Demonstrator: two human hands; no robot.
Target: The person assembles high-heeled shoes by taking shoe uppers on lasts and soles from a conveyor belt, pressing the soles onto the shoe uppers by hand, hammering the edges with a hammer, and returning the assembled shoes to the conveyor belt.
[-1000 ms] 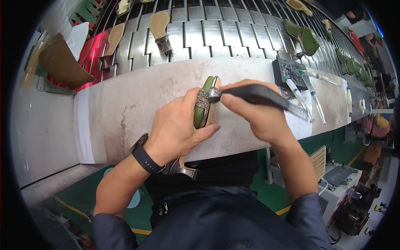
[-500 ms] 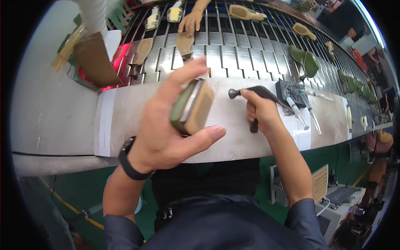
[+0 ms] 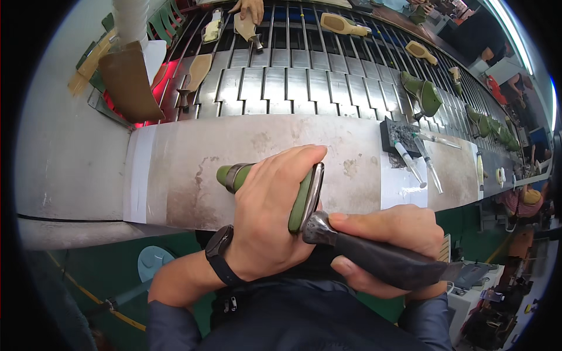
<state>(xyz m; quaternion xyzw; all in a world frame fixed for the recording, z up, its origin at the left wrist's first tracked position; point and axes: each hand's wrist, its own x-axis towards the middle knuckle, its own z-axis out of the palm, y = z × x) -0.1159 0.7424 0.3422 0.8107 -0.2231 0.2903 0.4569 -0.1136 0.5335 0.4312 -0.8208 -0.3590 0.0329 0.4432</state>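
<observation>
My left hand (image 3: 266, 213), with a black watch at the wrist, is wrapped over a green shoe (image 3: 301, 205) above the near part of the bench. A shiny dark rim runs along the shoe's right end; a green tip with a metallic band sticks out to the left. Much of the shoe is hidden under my palm. In my right hand (image 3: 398, 231) is a hammer (image 3: 380, 257) with a dark handle. Its rounded metal head is at the lower part of the rim, seemingly touching it.
On the bench (image 3: 246, 131), a black block (image 3: 393, 136) stands beside several syringes (image 3: 410, 164). Beyond runs a slatted metal conveyor (image 3: 278, 88) carrying shoe parts and green shoes (image 3: 422, 95). Another person's hand (image 3: 250, 10) touches a tan sole piece (image 3: 244, 28).
The shoe has been turned and lowered toward me in my left hand. My right hand has brought the hammer up to its rim. The other person's hand and a sole piece moved farther off.
</observation>
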